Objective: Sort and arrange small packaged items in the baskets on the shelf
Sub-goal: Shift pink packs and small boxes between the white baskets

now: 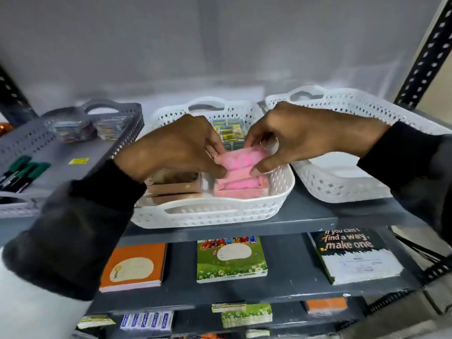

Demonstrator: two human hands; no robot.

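Observation:
A pink packet (pixel 241 158) is held over the middle white basket (pixel 215 212) by both hands. My left hand (pixel 176 145) pinches its left end and my right hand (pixel 296 135) pinches its right end. Under it lies a stack of more pink packets (pixel 238 185) in the basket's right half. Brown packets (pixel 171 185) are stacked in the left half, partly hidden by my left wrist. Small yellow-and-blue boxes (pixel 231 132) fill the back of the basket, between my hands.
A grey basket (pixel 127 140) at left holds clear packets and green markers (pixel 22 171). A second white basket (pixel 347 184) stands at right. Notebooks (pixel 231 259) lie on the shelf below. A black perforated upright (pixel 425 57) frames the right side.

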